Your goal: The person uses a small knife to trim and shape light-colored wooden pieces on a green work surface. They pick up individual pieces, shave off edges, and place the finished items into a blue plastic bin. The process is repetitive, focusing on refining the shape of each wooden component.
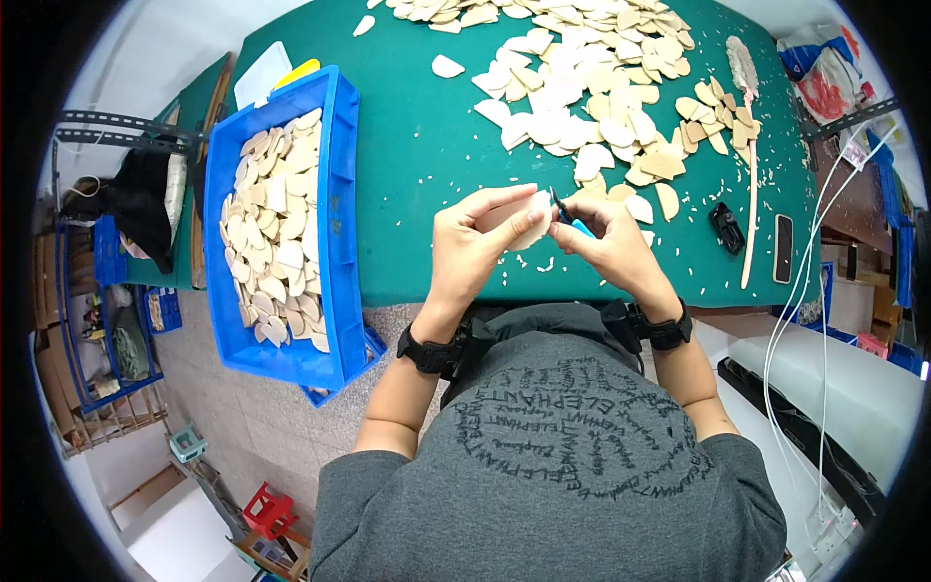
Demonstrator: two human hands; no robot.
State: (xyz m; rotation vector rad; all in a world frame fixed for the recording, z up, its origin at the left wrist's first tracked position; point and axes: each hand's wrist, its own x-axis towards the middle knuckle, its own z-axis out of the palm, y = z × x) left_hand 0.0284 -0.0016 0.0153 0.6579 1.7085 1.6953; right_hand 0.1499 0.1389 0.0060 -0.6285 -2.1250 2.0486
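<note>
left hand (475,242) fingers closed on pale wooden piece (531,221); right hand (606,238) pinching blue-handled blade (572,219) at its edge: advise short strokes away from fingers.

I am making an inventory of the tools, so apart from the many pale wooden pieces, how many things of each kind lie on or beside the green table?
Blue crates of wooden pieces: 1
Long wooden sticks: 1
Dark flat phones: 1
Small black clips: 1
Blue-handled tools in the right hand: 1
Total: 5
</note>
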